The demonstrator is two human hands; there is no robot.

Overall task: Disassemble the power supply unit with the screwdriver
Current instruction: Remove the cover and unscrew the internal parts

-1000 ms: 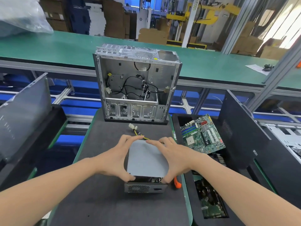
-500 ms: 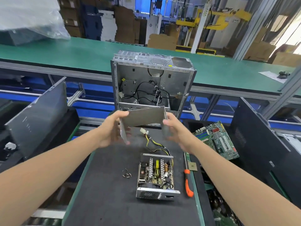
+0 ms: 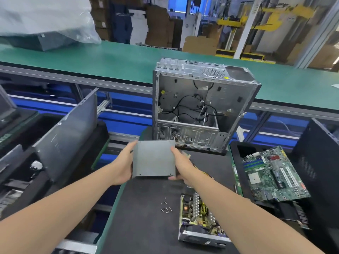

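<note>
Empty computer chassis [image 3: 201,110] stood upright just beyond both hands. Motherboard [image 3: 275,173] lay in a bin to the right of the right hand [image 3: 181,165]. Between the hands was the unit's grey sheet-metal cover [image 3: 154,158], held clear of the mat. The left hand [image 3: 122,165] clasped its left edge, the right hand its right edge. The opened power supply unit [image 3: 198,217] sat nearer than the hands, under the right forearm, board exposed. Loose screws [image 3: 166,208] lay just left of it. Screwdriver not in view.

Risks, as judged: a forearm dropping could brush the bare board or scatter the screws, and the thin cover could slip from an edge-only hold.
</note>
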